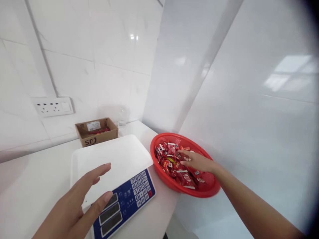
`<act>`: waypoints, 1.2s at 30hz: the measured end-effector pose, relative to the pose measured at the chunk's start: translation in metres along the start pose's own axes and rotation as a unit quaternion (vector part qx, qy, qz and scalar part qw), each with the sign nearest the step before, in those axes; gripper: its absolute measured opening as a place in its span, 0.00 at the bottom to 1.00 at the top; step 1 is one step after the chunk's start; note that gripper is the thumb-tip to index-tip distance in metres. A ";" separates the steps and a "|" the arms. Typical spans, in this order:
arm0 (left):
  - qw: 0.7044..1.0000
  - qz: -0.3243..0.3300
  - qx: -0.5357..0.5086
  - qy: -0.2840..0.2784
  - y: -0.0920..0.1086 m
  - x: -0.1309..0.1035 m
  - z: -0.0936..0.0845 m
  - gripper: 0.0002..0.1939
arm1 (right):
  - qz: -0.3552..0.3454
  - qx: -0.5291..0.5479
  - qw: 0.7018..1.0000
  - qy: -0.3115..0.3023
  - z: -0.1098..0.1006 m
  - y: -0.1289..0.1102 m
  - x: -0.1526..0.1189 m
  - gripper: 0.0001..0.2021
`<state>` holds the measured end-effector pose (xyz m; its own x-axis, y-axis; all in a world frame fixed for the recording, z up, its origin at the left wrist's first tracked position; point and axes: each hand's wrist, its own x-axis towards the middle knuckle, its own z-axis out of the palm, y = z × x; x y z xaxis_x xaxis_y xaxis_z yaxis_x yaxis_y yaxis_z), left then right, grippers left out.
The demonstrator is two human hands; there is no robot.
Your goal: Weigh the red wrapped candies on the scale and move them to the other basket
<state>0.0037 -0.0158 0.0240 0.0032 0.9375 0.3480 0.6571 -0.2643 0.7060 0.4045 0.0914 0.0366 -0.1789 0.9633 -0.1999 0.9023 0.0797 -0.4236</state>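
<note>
1. The right grip (196,161) reaches down into the red basket (163,179), its fingertips at the red wrapped packets (171,169); whether it pinches one cannot be told.
2. The left grip (72,205) is spread, thumb well apart from the fingers, in front of the near left part of the scale (109,156), with nothing between thumb and fingers.
3. The packets lie in a loose heap inside the basket, mostly toward its left and near side; their small print is too blurred to read.
4. The basket has perforated walls and sits at the right edge of the counter (30,189), just beside the scale's right corner.
5. The scale stands on the counter with a bare white pan and a blue panel (129,196) bearing number keys, one red key and three dark display windows; the left thumb covers part of the panel.
6. Behind the scale stands an open cardboard box (104,135) marked "SF", with some red items in it.
7. A clear container (122,116) stands just right of the box, near the tiled wall (112,39), which carries a socket plate (53,107).
</note>
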 end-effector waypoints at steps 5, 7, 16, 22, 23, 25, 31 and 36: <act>0.998 0.014 0.033 -0.054 0.005 0.000 0.016 0.27 | 0.006 -0.055 0.989 -0.138 0.033 0.013 -0.012 0.37; 0.997 0.013 0.038 -0.063 0.008 0.000 0.019 0.27 | -0.005 -0.075 0.988 -0.131 0.045 0.009 -0.010 0.36; 0.994 0.016 0.093 -0.056 0.014 -0.003 0.016 0.24 | -0.028 0.007 0.999 0.025 0.042 0.012 0.012 0.09; 0.994 -0.004 0.096 -0.053 0.010 0.000 0.013 0.23 | -0.024 0.185 0.969 0.163 0.018 -0.035 0.025 0.10; 0.993 -0.002 0.099 -0.056 0.010 0.001 0.015 0.22 | -0.036 0.216 0.962 0.164 0.019 -0.052 0.030 0.12; 0.992 0.006 0.110 -0.063 0.011 0.004 0.018 0.22 | -0.060 0.266 0.952 0.141 0.027 -0.089 0.039 0.15; 0.989 0.026 0.133 -0.064 0.003 0.005 0.022 0.22 | -0.151 0.277 0.949 0.031 0.050 -0.160 0.057 0.28; 0.989 0.024 0.137 -0.053 -0.015 0.004 0.012 0.24 | -0.111 0.018 0.990 0.085 0.023 -0.097 0.055 0.31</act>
<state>0.0031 -0.0049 0.0071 0.1095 0.9476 0.3000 0.8341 -0.2518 0.4909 0.2980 0.1304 0.0466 -0.3005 0.9523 0.0528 0.8326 0.2890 -0.4724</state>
